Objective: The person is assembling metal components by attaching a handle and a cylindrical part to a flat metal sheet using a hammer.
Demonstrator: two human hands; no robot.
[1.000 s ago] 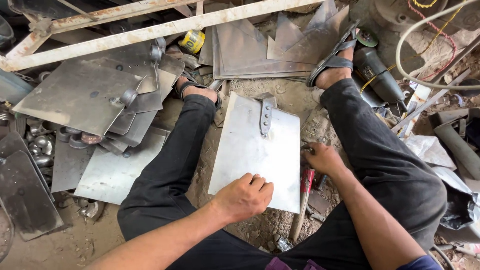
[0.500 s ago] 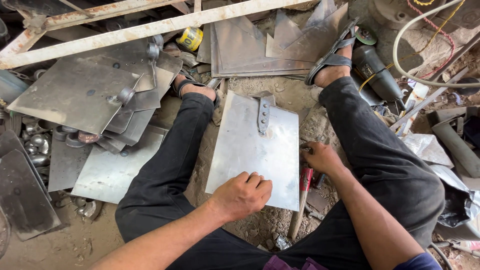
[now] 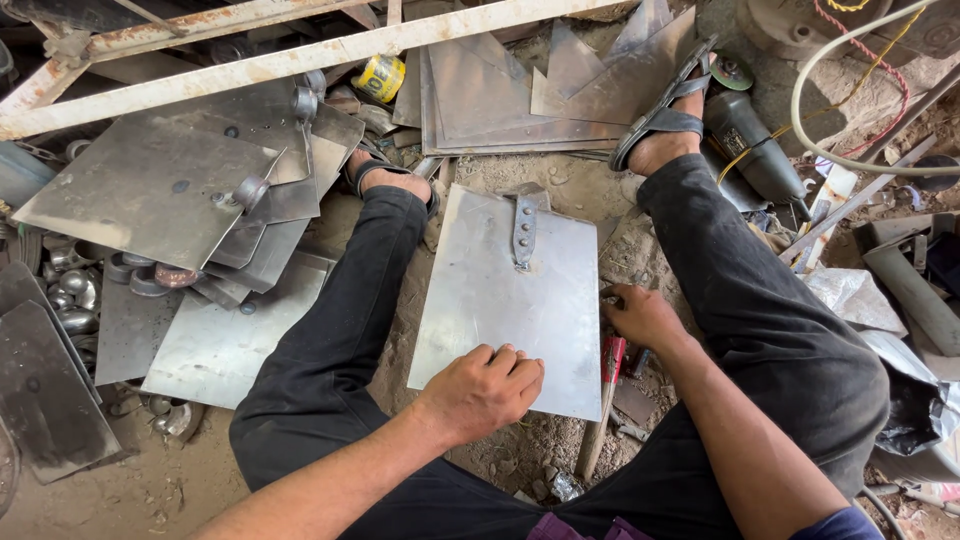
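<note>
Metal plate (image 3: 500, 300) centre frame, unmoved vs earlier.
L hand (image 3: 485, 390) curled fingers pressing lower edge; R hand (image 3: 640, 315) fingers bent at right edge, same.

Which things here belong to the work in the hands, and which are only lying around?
In hand:
- metal sheet with a bracket, left hand pressing its near edge
- right hand at its right edge
- red-handled tool beside that hand

Lying about:
- stacked sheets
- angle grinder
- yellow can
- rusty bar
</note>
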